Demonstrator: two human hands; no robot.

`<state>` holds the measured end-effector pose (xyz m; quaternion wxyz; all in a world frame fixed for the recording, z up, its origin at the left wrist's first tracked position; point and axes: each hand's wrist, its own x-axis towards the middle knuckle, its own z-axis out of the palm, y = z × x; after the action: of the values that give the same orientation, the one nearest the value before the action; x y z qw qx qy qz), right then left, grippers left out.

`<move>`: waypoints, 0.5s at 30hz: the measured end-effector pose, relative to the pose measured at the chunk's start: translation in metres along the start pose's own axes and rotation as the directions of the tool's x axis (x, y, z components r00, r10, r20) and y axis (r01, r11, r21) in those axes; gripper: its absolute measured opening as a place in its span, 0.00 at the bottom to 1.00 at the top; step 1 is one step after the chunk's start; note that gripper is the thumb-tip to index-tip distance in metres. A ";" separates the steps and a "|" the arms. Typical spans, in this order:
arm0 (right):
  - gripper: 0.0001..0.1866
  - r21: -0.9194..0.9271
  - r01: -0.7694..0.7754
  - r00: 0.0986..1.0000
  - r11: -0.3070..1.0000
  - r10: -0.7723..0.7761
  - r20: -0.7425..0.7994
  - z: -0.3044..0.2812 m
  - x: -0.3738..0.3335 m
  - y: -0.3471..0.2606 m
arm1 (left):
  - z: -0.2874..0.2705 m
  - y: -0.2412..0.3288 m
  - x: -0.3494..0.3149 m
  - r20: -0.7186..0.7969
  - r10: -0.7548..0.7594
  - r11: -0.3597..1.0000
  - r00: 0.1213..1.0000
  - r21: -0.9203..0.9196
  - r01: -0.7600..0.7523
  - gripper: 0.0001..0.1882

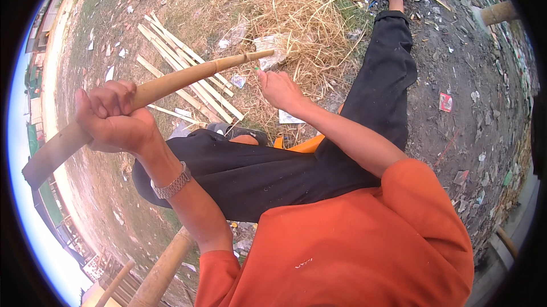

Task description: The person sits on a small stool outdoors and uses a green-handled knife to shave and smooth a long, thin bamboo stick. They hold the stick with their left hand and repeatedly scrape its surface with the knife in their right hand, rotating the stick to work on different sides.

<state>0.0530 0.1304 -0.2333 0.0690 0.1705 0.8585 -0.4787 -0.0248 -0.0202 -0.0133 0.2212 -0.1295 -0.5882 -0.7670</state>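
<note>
My left hand (117, 116), with a metal-band watch (171, 181) on its wrist, is wrapped round a long bamboo piece (182, 77). The bamboo slants from the lower left up toward the middle, with a joint near its thin far end; the end beyond my fist looks broad and flat. Just below the thin end is my right hand (279, 89), its fingers curled closed. A small greenish spot shows by its fingertips, but what it holds, if anything, is hidden. Several pale split bamboo strips (191, 68) lie crossed on the ground beyond the bamboo piece.
A heap of dry straw-like shavings (313, 33) lies ahead, between my spread legs (376, 79). Something orange (307, 144) shows beneath my legs. Thick bamboo poles stand at the lower left (162, 273) and upper right (498, 13). Litter dots the dark soil on the right.
</note>
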 end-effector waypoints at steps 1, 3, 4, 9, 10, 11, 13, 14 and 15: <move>0.30 -0.001 0.000 1.000 1.000 0.000 0.014 0.000 0.004 0.006 | 0.002 0.000 0.001 -0.009 0.007 1.000 1.000 0.002 -0.007 0.20; 0.30 -0.013 0.006 0.998 1.000 -0.005 0.068 -0.009 0.004 -0.002 | -0.001 0.002 0.000 -0.051 0.017 1.000 0.999 0.021 -0.016 0.20; 0.30 0.008 -0.001 0.997 1.000 0.000 0.077 -0.014 0.002 -0.011 | -0.002 0.002 -0.001 -0.049 0.022 0.999 0.999 0.029 -0.020 0.20; 0.31 -0.049 -0.058 0.998 0.997 0.059 0.026 0.001 0.016 0.026 | 0.003 0.003 0.000 -0.031 -0.009 1.000 0.999 -0.004 0.009 0.20; 0.31 -0.079 -0.094 0.994 0.992 0.098 0.054 0.001 0.024 0.039 | 0.006 0.003 0.001 -0.033 0.001 1.000 0.999 -0.001 -0.001 0.20; 0.31 -0.066 -0.082 0.995 0.994 0.085 0.046 -0.002 0.022 0.032 | 0.004 0.003 0.000 -0.041 0.005 1.000 0.999 0.014 -0.005 0.20; 0.30 -0.046 -0.050 0.997 0.998 0.052 0.051 -0.012 0.010 0.006 | -0.003 0.002 -0.002 -0.049 0.013 1.000 0.999 0.024 -0.012 0.20; 0.30 -0.001 0.036 0.999 0.999 -0.036 0.001 -0.003 0.012 0.013 | 0.000 0.002 -0.001 -0.024 0.010 1.000 1.000 0.003 -0.010 0.20; 0.30 -0.048 -0.010 1.000 0.999 0.011 0.021 0.003 0.015 0.022 | 0.001 0.002 0.000 -0.002 0.014 1.000 1.000 -0.015 -0.014 0.20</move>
<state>0.0471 0.1419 -0.2563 0.0848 0.1684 0.8680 -0.4594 -0.0241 -0.0195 -0.0113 0.2259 -0.1344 -0.5813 -0.7700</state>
